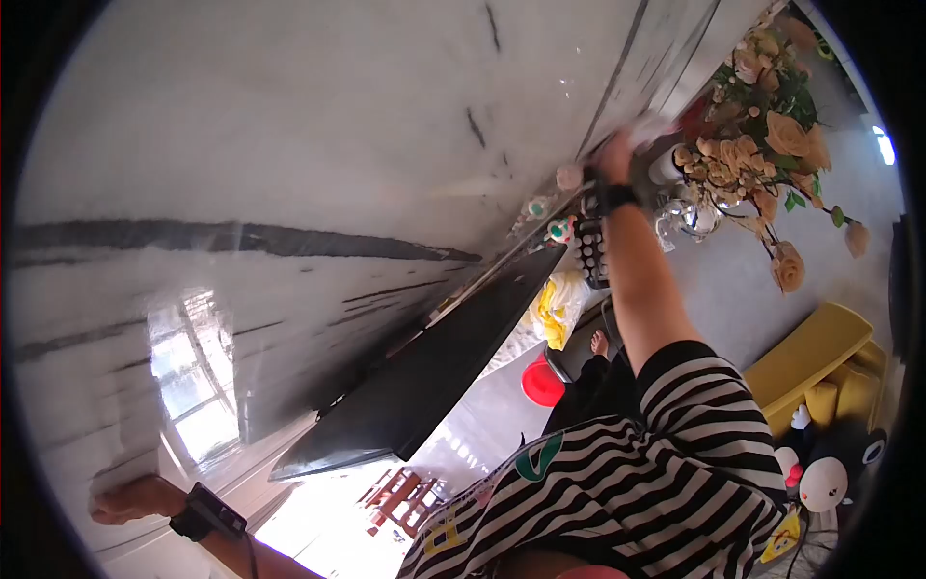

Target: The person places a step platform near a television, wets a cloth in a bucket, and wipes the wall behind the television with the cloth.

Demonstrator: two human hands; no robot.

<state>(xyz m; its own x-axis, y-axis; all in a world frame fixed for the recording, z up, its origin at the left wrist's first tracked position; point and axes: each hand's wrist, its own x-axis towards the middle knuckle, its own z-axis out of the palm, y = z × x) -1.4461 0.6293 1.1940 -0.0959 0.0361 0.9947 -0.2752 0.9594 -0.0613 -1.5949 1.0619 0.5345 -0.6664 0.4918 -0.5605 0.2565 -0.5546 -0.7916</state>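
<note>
My left hand (140,498) is at the lower left against the grey-veined marble surface (318,125), its fingers curled in. Whether anything is inside it I cannot make out. A dark band with a small box (214,513) circles that wrist. My right hand (615,159) reaches up by the marble's edge, and its fingers are smeared by motion. Around that wrist is another dark band (614,199). Close by are a small pale figure (559,230), a dark object with rows of round pale knobs (591,256) and a clear glass vessel (690,220).
A large black panel (424,376) juts out below the marble. Peach artificial roses (786,135) crowd the upper right. A yellow sofa (805,357), plush toys (823,484), a red round container (542,382), a white-and-yellow bag (558,307) and a wooden chair (400,500) stand around.
</note>
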